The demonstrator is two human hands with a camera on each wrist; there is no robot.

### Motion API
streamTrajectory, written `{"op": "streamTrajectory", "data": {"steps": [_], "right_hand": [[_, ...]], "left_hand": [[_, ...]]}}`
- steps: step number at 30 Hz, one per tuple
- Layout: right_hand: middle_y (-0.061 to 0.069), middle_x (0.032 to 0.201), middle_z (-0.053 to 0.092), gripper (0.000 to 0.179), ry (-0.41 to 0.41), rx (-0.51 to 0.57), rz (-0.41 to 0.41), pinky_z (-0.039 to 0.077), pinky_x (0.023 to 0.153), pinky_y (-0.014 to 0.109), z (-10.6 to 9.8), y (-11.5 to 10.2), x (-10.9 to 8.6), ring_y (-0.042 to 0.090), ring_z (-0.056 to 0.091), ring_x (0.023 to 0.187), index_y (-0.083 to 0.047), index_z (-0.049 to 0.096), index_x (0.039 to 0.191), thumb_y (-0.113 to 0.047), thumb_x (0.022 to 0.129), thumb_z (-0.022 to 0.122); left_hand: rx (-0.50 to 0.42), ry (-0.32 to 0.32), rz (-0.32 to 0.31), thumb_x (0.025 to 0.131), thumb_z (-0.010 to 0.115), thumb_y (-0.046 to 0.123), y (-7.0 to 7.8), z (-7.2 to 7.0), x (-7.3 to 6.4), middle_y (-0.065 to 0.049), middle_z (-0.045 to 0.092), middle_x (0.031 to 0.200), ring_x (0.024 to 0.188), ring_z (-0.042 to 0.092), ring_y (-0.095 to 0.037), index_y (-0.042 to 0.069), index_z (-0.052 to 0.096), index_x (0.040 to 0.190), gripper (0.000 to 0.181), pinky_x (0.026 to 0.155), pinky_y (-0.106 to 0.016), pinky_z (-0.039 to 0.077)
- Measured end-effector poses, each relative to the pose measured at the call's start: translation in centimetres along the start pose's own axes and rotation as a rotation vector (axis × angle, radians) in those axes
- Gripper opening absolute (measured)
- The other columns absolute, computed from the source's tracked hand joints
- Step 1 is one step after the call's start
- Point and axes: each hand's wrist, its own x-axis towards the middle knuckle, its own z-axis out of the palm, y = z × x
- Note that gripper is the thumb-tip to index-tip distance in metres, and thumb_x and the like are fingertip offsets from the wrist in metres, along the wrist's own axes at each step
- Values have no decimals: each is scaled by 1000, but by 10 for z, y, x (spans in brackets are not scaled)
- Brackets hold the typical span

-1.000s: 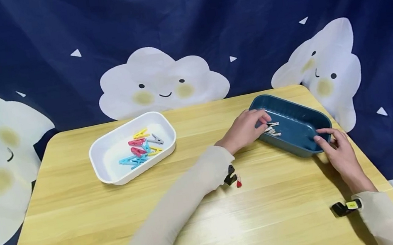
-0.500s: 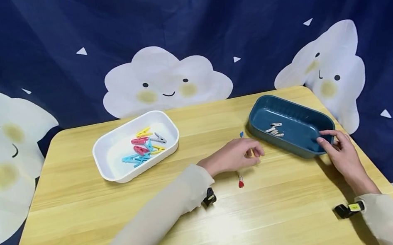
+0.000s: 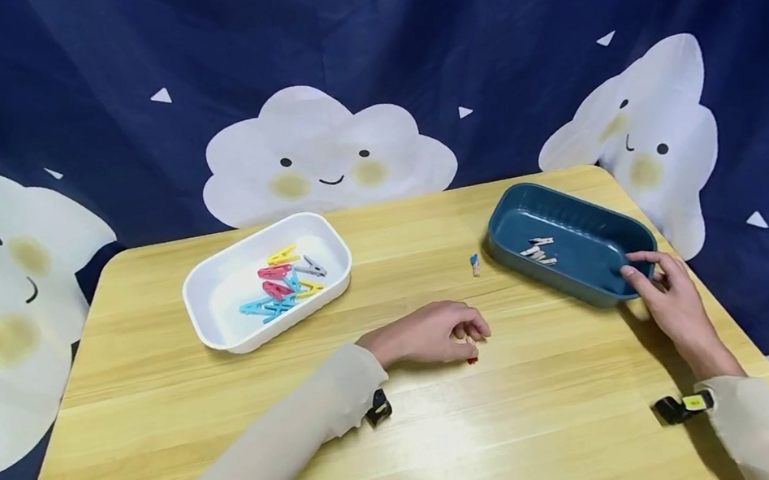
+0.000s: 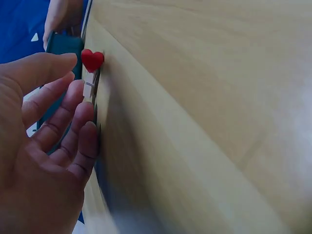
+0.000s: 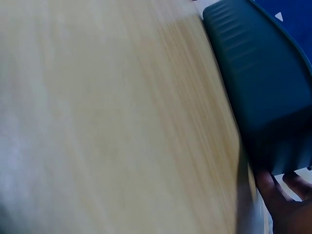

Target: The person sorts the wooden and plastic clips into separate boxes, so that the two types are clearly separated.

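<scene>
My left hand [image 3: 430,333] is low over the table at a small wooden clothespin with a red heart [image 4: 92,60]. In the left wrist view its thumb and fingers are loosely bent beside the clothespin, with a gap between thumb tip and heart. My right hand [image 3: 677,305] holds the near right end of a dark teal bin [image 3: 555,283], thumb over the rim; in the right wrist view its fingers [image 5: 267,187] are at the bin's end wall. Several small wooden clothespins [image 3: 539,251] lie in that bin. Another, with a blue top [image 3: 474,264], lies left of it.
A white bin [image 3: 218,347] stands at the back left, holding several larger plastic clothespins [image 3: 277,288] in yellow, red, blue and grey. Behind the wooden table [image 3: 416,465] hangs a navy cloth [image 3: 354,23] with clouds printed on it.
My left hand has come out of the teal bin and moved left and toward me, down to the red-heart clothespin. The blue-topped clothespin is now uncovered. My right hand stays on the bin.
</scene>
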Motion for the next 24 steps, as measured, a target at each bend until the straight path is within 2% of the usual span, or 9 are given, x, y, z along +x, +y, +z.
{"op": "streamTrajectory", "data": {"steps": [4,7,13,17,24], "right_hand": [[0,115,38,40,-2,-3,2,28,76,25,0,2,1,12,34,92,-12,62,144,-33,111,66],[-1,116,38,40,0,-2,2,28,76,25,0,4,2,12,34,93,-12,62,144,-33,111,66],[-2,116,38,40,2,3,-4,28,76,25,0,4,1,12,33,93,-11,62,144,-34,111,66],[-2,116,38,41,1,9,-15,28,76,26,0,2,-1,12,34,93,-11,63,144,-35,111,66],[-4,116,39,42,2,15,-27,27,76,27,0,-1,-3,12,34,94,-10,63,144,-36,110,66]], "left_hand": [[29,4,-4,102,70,9,-4,0,-6,2,70,123,108,63,-4,12,74,128,27,99,-16,51],[86,18,1,101,68,6,-5,0,-9,1,69,123,108,62,-5,13,75,126,27,100,-17,50],[180,36,30,107,71,17,-4,3,-11,5,70,117,109,61,-6,18,77,117,12,103,-20,49],[189,37,35,108,72,21,-4,4,-13,7,68,111,104,60,-4,19,77,111,7,100,-19,49],[152,66,47,109,70,23,-7,2,-11,7,69,109,97,60,-2,19,78,112,9,92,-17,51]]}}
